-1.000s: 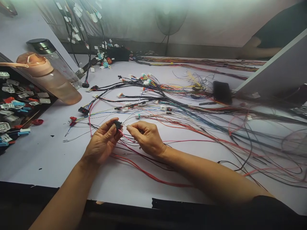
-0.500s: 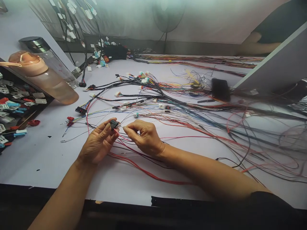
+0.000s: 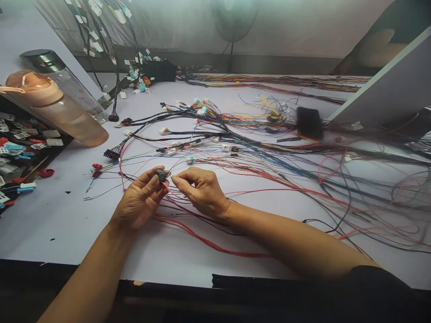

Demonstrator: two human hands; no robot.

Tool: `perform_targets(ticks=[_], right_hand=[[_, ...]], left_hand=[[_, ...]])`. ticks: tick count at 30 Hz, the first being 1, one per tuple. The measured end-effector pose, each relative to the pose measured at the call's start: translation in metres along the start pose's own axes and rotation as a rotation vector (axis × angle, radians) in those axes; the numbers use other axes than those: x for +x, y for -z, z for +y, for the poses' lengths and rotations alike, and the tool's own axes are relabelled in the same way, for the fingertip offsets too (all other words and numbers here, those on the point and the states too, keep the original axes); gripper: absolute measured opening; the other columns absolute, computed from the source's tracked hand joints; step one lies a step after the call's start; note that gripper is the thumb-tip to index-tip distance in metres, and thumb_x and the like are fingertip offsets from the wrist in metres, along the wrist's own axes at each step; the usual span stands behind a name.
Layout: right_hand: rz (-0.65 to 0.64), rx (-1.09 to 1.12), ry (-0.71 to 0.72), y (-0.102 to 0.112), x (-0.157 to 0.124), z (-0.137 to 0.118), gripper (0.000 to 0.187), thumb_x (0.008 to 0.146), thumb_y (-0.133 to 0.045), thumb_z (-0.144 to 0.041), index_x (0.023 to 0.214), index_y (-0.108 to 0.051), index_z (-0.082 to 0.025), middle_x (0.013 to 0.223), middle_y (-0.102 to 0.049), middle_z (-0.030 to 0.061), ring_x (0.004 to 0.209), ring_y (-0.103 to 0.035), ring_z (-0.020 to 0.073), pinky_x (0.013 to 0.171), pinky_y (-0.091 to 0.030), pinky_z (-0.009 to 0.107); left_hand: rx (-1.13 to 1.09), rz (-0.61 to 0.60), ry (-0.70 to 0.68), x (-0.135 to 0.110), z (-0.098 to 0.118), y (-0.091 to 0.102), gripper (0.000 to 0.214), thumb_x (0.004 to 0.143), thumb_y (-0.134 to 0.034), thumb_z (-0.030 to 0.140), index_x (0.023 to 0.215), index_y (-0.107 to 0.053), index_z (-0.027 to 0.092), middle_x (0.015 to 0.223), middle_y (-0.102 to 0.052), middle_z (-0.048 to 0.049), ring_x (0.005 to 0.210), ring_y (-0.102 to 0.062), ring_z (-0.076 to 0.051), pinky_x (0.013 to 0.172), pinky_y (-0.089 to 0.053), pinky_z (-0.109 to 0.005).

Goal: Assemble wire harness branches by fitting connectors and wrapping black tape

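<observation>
A small black connector housing is pinched between the thumb and fingers of my left hand, raised a little over the table. From its lower side runs a pink wire. Close to the connector's right end, my right hand has thumb and forefinger pressed together on what looks like a thin wire, its pale tip at the housing; the fingers hide most of it. Beneath both hands lie loose red wires. Left of them are a black multi-pin connector and a red connector.
A black-wrapped wire harness spreads across the table. Two bottles, one peach and one clear, stand left, beside a bin of connectors. A black phone-like object lies near a white partition. Another person's arm shows behind.
The connector has turned slightly in my left hand, and less metal shows between it and my right fingertips. The whole view has shifted a little.
</observation>
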State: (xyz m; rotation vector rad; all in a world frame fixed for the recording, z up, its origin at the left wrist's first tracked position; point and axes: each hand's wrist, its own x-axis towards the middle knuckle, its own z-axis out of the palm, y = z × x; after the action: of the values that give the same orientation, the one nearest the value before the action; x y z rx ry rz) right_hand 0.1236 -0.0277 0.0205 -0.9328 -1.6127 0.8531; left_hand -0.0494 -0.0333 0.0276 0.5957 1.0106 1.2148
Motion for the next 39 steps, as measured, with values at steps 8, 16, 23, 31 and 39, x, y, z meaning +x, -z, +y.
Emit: perform_targets(ticks=[8,16,23,31,39], right_hand=[[-0.045,-0.09,-0.039,0.002,-0.002,0.001,0.02,0.088,-0.06,-0.026,0.074,-0.071,-0.017,0.071,-0.067,-0.001,0.066,-0.058,0.0087,0.064,-0.041,0.019],[-0.164,-0.275,-0.011,0.005,0.001,0.011,0.022,0.091,-0.059,-0.037,0.089,-0.075,-0.023,0.082,-0.071,-0.0019,0.071,-0.06,0.0089,0.066,-0.04,0.02],[-0.158,-0.342,0.034,0.004,-0.001,0.012,0.021,0.094,-0.054,-0.032,0.092,-0.072,-0.022,0.086,-0.07,-0.0008,0.076,-0.06,0.0093,0.069,-0.04,0.02],[-0.17,-0.372,0.121,-0.002,-0.003,0.02,0.028,0.097,-0.048,-0.031,0.089,-0.071,-0.017,0.082,-0.071,0.0038,0.075,-0.062,0.0115,0.07,-0.042,0.021],[-0.219,-0.546,0.081,0.001,-0.003,0.009,0.034,0.093,-0.05,-0.05,0.103,-0.067,-0.023,0.089,-0.073,-0.0004,0.074,-0.063,0.0108,0.063,-0.036,0.024]], left_hand=[[0.245,-0.029,-0.132,0.0,-0.003,0.001,0.037,0.06,-0.087,0.024,0.094,-0.074,0.019,0.081,-0.07,-0.0035,0.066,-0.064,-0.012,0.066,-0.056,-0.019],[0.358,0.039,-0.167,0.0,-0.004,0.003,0.038,0.062,-0.085,0.028,0.097,-0.074,0.018,0.082,-0.07,-0.0049,0.065,-0.065,-0.013,0.068,-0.056,-0.023],[0.348,0.036,-0.199,0.001,-0.003,0.004,0.036,0.065,-0.084,0.028,0.098,-0.074,0.018,0.084,-0.069,-0.004,0.066,-0.064,-0.012,0.067,-0.056,-0.022],[0.412,0.029,-0.146,-0.004,-0.003,0.002,0.041,0.062,-0.085,0.028,0.1,-0.074,0.016,0.078,-0.069,-0.005,0.064,-0.063,-0.012,0.066,-0.055,-0.021],[0.256,0.105,-0.197,0.001,0.004,0.003,0.04,0.061,-0.086,0.027,0.098,-0.074,0.019,0.087,-0.069,-0.0027,0.066,-0.062,-0.01,0.067,-0.055,-0.017]])
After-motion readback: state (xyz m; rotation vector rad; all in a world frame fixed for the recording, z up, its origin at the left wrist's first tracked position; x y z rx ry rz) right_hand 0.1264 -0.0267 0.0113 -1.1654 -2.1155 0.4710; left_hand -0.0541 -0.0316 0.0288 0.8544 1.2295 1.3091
